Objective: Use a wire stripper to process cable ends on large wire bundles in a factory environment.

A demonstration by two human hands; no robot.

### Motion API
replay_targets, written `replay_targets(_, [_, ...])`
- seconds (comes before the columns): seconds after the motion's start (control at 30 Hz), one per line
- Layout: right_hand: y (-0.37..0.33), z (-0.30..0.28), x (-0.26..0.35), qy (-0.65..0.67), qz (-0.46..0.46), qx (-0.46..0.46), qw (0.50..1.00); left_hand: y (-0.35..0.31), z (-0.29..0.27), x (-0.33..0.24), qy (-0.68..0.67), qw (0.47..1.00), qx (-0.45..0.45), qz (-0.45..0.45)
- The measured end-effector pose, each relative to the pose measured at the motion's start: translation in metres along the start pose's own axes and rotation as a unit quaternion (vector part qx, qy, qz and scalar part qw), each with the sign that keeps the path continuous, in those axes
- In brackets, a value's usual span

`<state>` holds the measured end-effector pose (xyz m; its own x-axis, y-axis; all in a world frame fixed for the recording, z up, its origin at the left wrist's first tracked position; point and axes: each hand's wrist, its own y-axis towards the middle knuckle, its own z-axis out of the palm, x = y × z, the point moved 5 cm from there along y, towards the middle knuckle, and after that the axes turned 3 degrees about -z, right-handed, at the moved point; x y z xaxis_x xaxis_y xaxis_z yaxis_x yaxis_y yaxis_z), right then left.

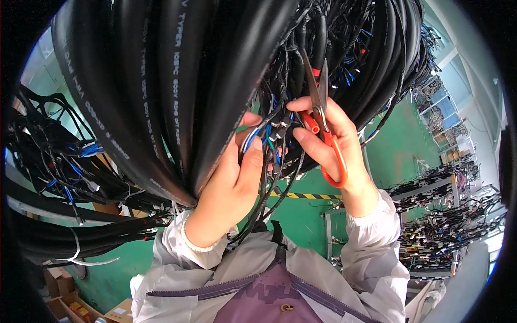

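Scissors with orange handles (338, 161) are looped over the fingers of my right hand (342, 142); their blades (316, 89) point up and stand slightly apart. My right thumb and index finger reach toward the thin dark wires (277, 126) with small connectors between my hands. My left hand (234, 172) is closed around a few blue and white wires (251, 138), beside a thick black tube. Part of its fingers is hidden behind the tube and the wires. Several thin black cables (264, 196) hang down between my wrists.
Thick black tubes (177, 91) hang in a large bundle at upper left, more cable bundles (371, 70) at upper right. Other harnesses (64, 145) hang at far left. Racks of cables (447, 231) stand at right on the green floor (301, 220). Cardboard boxes (72, 301) sit at lower left.
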<state>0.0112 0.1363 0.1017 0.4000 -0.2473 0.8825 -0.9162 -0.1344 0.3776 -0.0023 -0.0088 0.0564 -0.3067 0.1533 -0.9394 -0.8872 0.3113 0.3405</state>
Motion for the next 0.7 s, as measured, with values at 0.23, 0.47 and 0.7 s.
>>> replay_targets(0.23, [-0.0063,0.0022,0.0026,0.002,-0.004,0.009,1.000,-0.0004,0.0024,-0.0001,-0.069,0.996,0.013,-0.046])
replay_targets(0.47, [-0.0075,0.0040,0.0044,-0.016,-0.014,-0.002,1.000,-0.0013,-0.0024,0.0051,-0.044,0.998,-0.010,-0.037])
replay_targets(0.7, [-0.0083,0.0006,0.0002,0.009,-0.013,-0.010,1.000,0.0000,0.0010,0.0063,-0.061,0.998,-0.020,-0.017])
